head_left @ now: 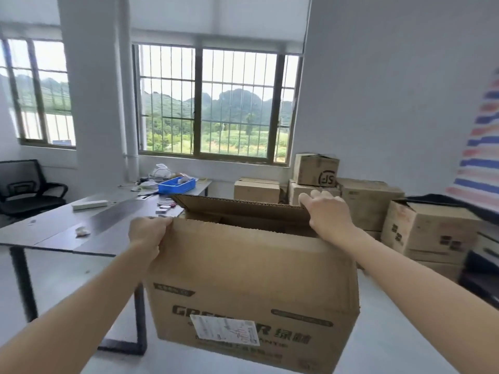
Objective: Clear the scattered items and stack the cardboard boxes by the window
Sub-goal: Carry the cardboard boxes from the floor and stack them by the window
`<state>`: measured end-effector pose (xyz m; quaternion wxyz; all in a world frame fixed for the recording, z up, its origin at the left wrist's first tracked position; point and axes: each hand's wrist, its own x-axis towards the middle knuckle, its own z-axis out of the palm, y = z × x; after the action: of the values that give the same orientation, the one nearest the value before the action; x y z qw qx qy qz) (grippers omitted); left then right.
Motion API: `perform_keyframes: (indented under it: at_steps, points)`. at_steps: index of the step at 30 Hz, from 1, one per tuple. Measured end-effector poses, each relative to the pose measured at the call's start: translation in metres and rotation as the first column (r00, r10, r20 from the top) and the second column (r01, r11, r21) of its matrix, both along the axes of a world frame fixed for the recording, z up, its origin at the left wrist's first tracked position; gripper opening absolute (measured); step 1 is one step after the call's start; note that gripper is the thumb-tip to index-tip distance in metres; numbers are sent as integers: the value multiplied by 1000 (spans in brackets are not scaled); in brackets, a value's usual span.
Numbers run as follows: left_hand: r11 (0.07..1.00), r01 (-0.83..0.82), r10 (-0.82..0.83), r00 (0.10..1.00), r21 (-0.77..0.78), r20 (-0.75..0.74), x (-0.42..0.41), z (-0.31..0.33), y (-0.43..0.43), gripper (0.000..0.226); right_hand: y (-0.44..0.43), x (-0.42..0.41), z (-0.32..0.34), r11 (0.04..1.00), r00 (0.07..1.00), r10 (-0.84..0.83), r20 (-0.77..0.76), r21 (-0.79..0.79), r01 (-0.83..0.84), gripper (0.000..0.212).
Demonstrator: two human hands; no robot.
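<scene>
Both hands, left hand (pixel 147 233) and right hand (pixel 328 214), grip the open cardboard box (pixel 251 287).

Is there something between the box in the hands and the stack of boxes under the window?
Nothing visible blocks it. The held cardboard box, gripped by the left hand and right hand, faces the stacked boxes directly. The table stands off to the left. The floor behind the box is hidden.

both forearms are bare to the frame edge, no sleeves showing; the left hand (pixel 147 233) and right hand (pixel 328 213) wear nothing.
</scene>
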<state>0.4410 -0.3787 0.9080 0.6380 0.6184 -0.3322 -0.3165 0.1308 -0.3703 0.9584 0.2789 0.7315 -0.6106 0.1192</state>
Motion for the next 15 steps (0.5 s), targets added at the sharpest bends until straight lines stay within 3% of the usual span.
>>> perform_keyframes:
  at_steps: [7,11,15]
  points:
    - [975,223,-222,974,-23,37,-65,-6,-97,8,-50,-67,-12,969,971,-239,7,59,238,39]
    - [946,324,-324,946,-27,34,-76,-18,-168,29,-99,-83,-10,939,946,-321,37,145,312,35]
    - [911,412,-413,910,23,32,-85,-29,-248,28,-148,-84,-14,902,922,-385,37,226,367,35]
